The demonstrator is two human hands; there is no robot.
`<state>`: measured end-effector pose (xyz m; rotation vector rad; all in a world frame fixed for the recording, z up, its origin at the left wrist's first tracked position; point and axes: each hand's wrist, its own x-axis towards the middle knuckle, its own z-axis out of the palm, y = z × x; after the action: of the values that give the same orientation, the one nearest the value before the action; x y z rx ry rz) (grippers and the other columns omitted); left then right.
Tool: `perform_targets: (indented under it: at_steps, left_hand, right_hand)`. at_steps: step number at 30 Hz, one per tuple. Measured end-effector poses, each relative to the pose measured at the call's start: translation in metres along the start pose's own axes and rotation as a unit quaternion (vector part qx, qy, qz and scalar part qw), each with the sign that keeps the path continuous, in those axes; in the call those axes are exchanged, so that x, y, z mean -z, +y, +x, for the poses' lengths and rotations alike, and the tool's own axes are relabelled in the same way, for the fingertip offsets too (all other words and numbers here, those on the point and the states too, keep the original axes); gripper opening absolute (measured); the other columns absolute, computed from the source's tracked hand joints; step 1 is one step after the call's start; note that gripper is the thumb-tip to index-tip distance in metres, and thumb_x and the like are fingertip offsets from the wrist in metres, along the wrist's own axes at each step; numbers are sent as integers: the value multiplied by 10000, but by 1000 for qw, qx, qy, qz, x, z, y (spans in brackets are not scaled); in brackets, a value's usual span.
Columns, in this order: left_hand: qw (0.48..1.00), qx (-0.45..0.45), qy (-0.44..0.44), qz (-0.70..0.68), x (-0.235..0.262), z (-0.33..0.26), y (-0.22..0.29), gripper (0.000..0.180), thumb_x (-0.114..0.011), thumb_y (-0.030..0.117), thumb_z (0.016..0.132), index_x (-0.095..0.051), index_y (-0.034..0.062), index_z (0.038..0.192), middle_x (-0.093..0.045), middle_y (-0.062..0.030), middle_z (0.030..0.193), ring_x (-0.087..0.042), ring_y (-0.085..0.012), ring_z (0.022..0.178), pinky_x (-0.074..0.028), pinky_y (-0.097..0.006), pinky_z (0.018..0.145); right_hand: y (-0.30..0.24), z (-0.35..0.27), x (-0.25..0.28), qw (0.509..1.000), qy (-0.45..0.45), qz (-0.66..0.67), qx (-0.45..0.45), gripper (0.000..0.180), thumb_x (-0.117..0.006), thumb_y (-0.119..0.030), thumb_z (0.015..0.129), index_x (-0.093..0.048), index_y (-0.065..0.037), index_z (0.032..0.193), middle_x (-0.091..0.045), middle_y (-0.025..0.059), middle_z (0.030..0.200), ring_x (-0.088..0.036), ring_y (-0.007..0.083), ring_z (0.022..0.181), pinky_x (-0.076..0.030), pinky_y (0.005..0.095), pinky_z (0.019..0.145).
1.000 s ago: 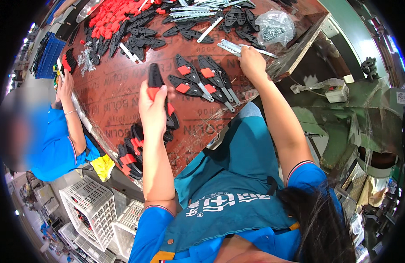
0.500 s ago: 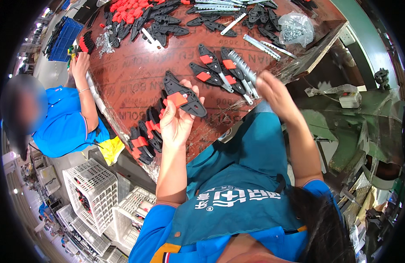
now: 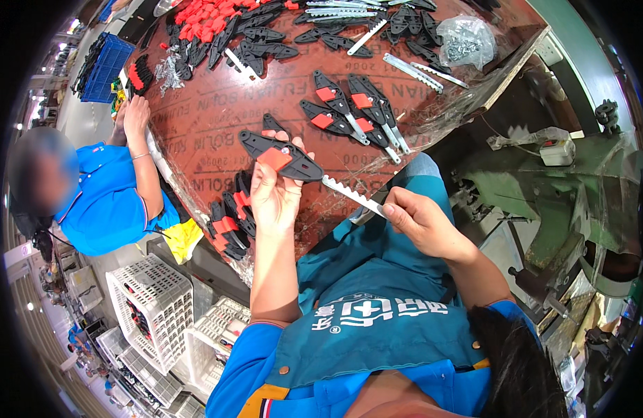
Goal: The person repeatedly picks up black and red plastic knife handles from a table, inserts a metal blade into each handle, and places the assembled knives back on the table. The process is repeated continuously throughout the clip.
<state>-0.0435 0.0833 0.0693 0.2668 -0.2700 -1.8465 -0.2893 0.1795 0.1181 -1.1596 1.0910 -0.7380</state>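
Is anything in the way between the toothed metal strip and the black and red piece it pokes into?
Nothing visible is. The right hand holds one end of the toothed metal strip, and its other end already meets the black and red piece held up by the left hand.

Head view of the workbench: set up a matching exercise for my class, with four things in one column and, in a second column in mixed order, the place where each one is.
Things:
1. black handle piece with a red tab
2. toothed metal strip
3. clear bag of small parts
4. blue crate

Places:
A. at the table's far right corner
B. pinched in the right hand, its other end at the handle piece
C. beyond the table's far left edge
D. held up in the left hand

Pairs: 1-D, 2-B, 3-A, 4-C
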Motion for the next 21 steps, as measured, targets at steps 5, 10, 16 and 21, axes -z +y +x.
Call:
perform_targets:
  at_steps: [5, 10, 16, 21]
  left_hand:
    - [988, -11, -7, 153, -5, 0, 8, 565, -699, 172, 867, -439, 40, 1352, -537, -132, 1318, -525, -367, 1245, -475, -573, 1011]
    - [989, 59, -22, 136, -12, -12, -20, 583, -676, 256, 880, -425, 37, 1359, -528, -124, 1327, -523, -369, 1245, -485, -590, 994]
    - [992, 68, -28, 103, -7, -13, -19, 566, -600, 253, 937, -364, 60, 1414, -496, -101, 1366, -505, -362, 1269, -455, -583, 1031]
    - [987, 102, -45, 114, -10, -25, -34, 566, -668, 198, 899, -397, 38, 1368, -478, -104, 1345, -540, -351, 1215, -500, -539, 987]
  right_hand:
    - [8, 0, -1, 998, -14, 60, -2, 275, -477, -268, 1036, -469, -53, 864, -379, -43, 685, -325, 52, 607, -302, 230, 519]
    - [17, 11, -21, 985, 22, 170, 4, 283, -493, -252, 1031, -453, -56, 831, -401, -38, 677, -347, 54, 615, -319, 241, 519]
    - [10, 14, -28, 996, 75, 6, 39, 272, -481, -246, 1034, -470, -50, 846, -414, -29, 649, -372, 70, 588, -353, 254, 518]
    - [8, 17, -32, 996, 86, 22, 22, 278, -481, -241, 1032, -461, -33, 849, -452, 41, 621, -411, 127, 552, -376, 308, 511]
